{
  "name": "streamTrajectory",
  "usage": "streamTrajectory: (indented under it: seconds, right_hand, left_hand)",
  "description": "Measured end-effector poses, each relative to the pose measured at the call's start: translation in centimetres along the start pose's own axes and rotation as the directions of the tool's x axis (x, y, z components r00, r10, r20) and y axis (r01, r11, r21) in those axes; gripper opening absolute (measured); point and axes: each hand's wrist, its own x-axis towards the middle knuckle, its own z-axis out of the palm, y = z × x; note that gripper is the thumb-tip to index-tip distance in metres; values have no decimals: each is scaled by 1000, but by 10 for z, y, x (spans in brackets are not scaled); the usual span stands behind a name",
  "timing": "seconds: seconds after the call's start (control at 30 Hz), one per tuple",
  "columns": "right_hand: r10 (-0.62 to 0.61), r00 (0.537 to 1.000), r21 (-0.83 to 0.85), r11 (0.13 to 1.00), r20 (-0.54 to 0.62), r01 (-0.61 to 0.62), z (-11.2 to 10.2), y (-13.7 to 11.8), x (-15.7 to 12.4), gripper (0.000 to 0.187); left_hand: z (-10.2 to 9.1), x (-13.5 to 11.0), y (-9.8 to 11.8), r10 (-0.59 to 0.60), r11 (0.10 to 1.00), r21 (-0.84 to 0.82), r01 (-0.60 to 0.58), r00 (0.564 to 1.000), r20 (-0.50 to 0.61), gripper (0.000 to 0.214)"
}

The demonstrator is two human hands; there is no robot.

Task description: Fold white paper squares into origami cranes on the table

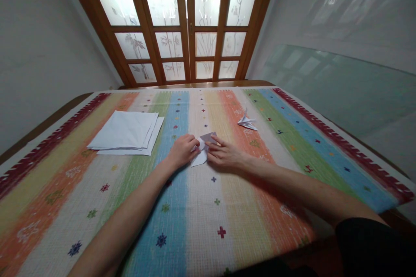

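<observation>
Faces a bench (pixel 260 83) spread with a multicoloured striped cloth (pixel 177 207). Holds, straight ahead between left hand (pixel 182 150) and right hand (pixel 225 154), a small folded piece of white paper with a grey-shaded flap (pixel 202 157). Slants along its longer axis from near left to far right, touched on both sides, with neither hand clearly nearer. Curls the left inward, thumb and forefinger pinching the left edge. Bends the right loosely, fingers slightly parted and laid on the right edge; cannot tell whether pinching. Farther off, untouched: to the left, a stack of white paper sheets (pixel 126 132); to the right, a small, pointed, white folded-paper figure (pixel 248 123). Beyond, brown wooden doors with frosted panes (pixel 184 34).
</observation>
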Motion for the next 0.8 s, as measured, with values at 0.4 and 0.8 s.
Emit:
streamTrajectory:
  seconds: [0.4, 0.8]
  right_hand:
    - [-1, 990, -35, 999, 142, 6, -4, 4, 28, 17]
    - [35, 984, -30, 999, 172, -30, -1, 3, 40, 17]
  left_hand:
    - [-5, -21, -2, -54, 972, -220, 84, 989, 139, 13]
    - [-11, -38, 2, 42, 985, -172, -22, 992, 117, 17]
